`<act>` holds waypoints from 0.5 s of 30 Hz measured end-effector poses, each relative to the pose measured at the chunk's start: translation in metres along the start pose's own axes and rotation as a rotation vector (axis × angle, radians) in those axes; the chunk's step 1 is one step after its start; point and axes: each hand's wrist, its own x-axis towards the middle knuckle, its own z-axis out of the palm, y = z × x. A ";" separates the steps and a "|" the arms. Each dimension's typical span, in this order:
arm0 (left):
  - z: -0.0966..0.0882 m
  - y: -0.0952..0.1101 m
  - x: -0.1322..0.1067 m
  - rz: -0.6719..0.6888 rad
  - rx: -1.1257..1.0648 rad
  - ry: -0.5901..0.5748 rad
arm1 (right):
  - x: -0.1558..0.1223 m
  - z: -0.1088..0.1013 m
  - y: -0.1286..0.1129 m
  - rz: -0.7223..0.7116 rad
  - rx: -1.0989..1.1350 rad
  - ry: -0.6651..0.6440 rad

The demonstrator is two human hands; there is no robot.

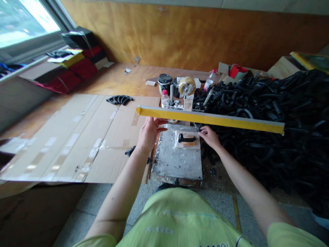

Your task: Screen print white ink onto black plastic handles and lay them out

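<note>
My left hand [149, 133] is over the upper left corner of a grey metal plate [177, 164], its fingers stretched out and apart with nothing between them. At the plate's upper right corner, beside the heap of black parts, my right hand [210, 136] has thumb and forefinger pinched together. What that pinch holds, if anything, is too small to make out. Between the hands, a black curved handle-like part [187, 138] lies in a pale block fixed on the plate. An orange-brown strip [188, 144] sits just below it.
A yellow bar [210, 119] crosses above the plate. The heap of black parts [257, 151] covers the right side. Flattened cardboard [64, 137] on the left carries a row of black curved pieces [119, 100]. Behind stand a tape roll [187, 86], bottles [210, 80] and a black-lidded tub [165, 82].
</note>
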 end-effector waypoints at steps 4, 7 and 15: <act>0.004 -0.039 -0.021 -0.189 -0.038 0.058 | -0.031 0.038 -0.033 -0.182 -0.145 -0.136; 0.001 -0.086 -0.058 -0.576 -0.001 -0.070 | -0.054 0.049 -0.071 -0.200 -0.196 -0.027; -0.113 -0.124 -0.093 -0.651 0.249 0.288 | -0.103 0.037 -0.075 -0.473 -0.141 -0.135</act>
